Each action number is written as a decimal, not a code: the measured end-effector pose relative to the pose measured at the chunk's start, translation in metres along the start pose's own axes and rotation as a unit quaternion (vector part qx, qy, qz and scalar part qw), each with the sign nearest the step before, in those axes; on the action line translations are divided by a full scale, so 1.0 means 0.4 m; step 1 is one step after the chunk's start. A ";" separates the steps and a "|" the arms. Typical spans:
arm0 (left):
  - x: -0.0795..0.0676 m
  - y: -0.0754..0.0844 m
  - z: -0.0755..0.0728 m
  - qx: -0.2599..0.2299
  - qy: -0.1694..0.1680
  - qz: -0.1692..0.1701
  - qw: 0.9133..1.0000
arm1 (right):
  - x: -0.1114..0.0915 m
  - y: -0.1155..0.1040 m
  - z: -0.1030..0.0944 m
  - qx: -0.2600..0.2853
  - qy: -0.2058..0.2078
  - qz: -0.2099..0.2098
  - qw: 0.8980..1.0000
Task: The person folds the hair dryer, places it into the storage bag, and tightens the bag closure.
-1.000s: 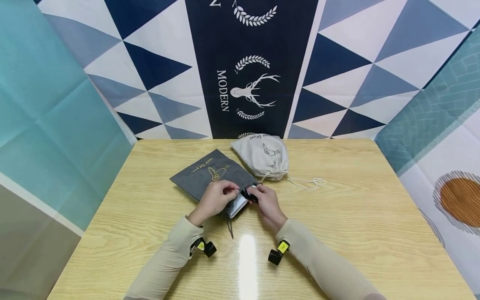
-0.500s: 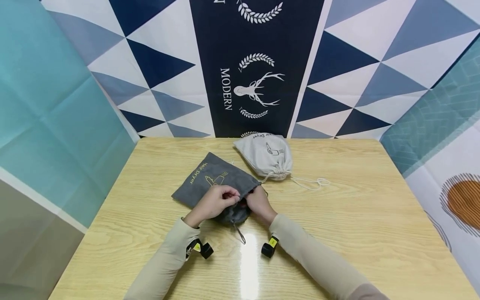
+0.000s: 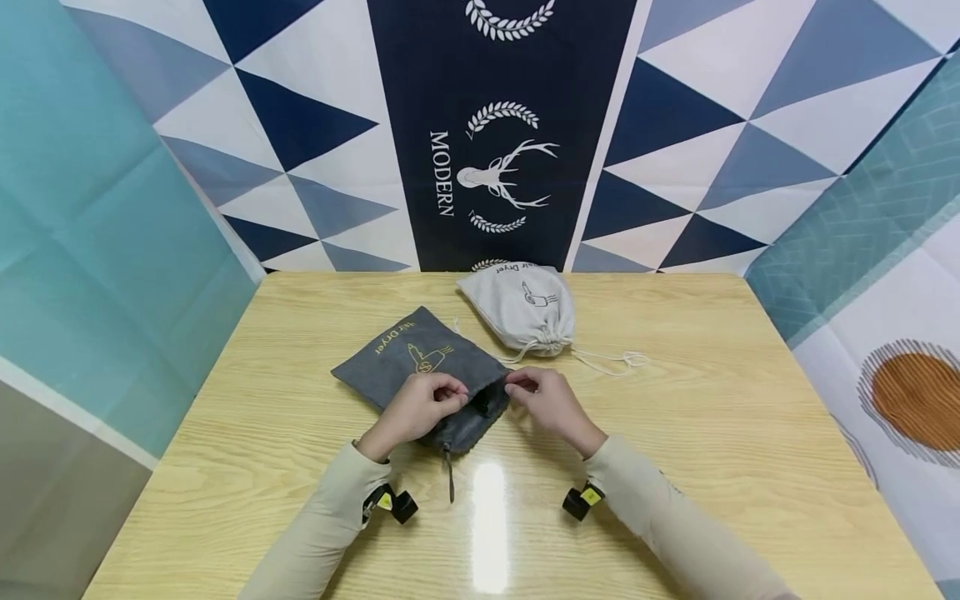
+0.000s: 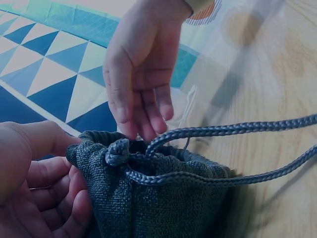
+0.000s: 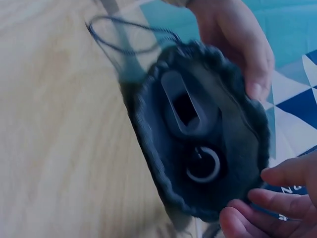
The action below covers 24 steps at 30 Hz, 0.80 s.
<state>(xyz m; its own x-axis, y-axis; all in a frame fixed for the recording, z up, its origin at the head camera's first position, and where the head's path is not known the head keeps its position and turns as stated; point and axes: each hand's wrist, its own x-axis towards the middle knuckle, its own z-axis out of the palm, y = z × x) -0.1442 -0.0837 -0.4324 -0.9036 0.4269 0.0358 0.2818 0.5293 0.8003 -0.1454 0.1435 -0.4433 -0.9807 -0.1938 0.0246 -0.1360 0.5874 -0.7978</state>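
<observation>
A dark grey drawstring bag (image 3: 450, 367), printed with "Hair Dryer" and a gold hair dryer drawing, lies on the table with its mouth toward me. My left hand (image 3: 423, 404) pinches its rim. The right hand (image 3: 546, 400) is at the opposite side of the mouth, its loosely bent fingertips touching or very near the rim. In the right wrist view, a pale oblong end with a dark slot (image 5: 171, 94) and a round end with a pale ring (image 5: 216, 163) show inside the bag; their kind is unclear. A braided grey cord (image 4: 223, 130) hangs from the rim.
Behind the grey bag, a beige drawstring bag (image 3: 528, 308), also printed "Hair Dryer", lies full and cinched near the back edge of the wooden table (image 3: 690, 375). Its white cord (image 3: 611, 360) trails to the right. Patterned cloth panels rise behind and beside the table.
My right hand has pushed a black and white bundle into the grey bag, then drawn out to the rim. The left hand keeps its hold on the rim throughout.
</observation>
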 end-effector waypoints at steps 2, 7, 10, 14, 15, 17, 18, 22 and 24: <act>-0.002 -0.001 0.001 0.000 -0.004 0.001 1.000 | 0.006 0.002 -0.011 -0.004 0.005 -0.009 1.000; -0.002 -0.004 0.005 0.006 -0.011 0.003 1.000 | 0.016 -0.001 -0.020 -0.013 0.007 -0.039 0.999; -0.001 -0.002 0.006 0.012 -0.017 0.008 1.000 | 0.018 -0.007 -0.017 -0.045 0.000 -0.086 0.995; -0.001 0.003 0.004 0.018 -0.027 0.010 0.999 | 0.018 -0.023 -0.006 -0.108 -0.005 -0.169 0.980; -0.001 0.004 0.003 0.018 -0.030 0.010 0.999 | 0.018 -0.027 -0.003 -0.123 -0.006 -0.186 0.975; -0.001 0.006 0.001 0.019 -0.034 0.009 0.999 | 0.020 -0.035 0.004 -0.148 -0.009 -0.214 0.965; -0.001 0.006 0.000 0.020 -0.035 0.010 0.999 | 0.022 -0.038 0.008 -0.159 -0.010 -0.227 0.961; -0.001 0.008 -0.004 0.019 -0.037 0.012 0.999 | 0.033 -0.043 0.022 -0.192 -0.009 -0.254 0.948; -0.002 0.009 -0.004 0.019 -0.035 0.011 0.999 | 0.039 -0.041 0.029 -0.202 -0.003 -0.257 0.945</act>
<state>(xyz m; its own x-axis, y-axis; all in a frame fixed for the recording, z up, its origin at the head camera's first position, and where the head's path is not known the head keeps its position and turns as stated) -0.1430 -0.0833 -0.4288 -0.8723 0.4888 0.0108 0.3155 0.5458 0.7763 -0.1569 0.1219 -0.4369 -0.7696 -0.5395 0.3414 -0.6382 0.6664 -0.3855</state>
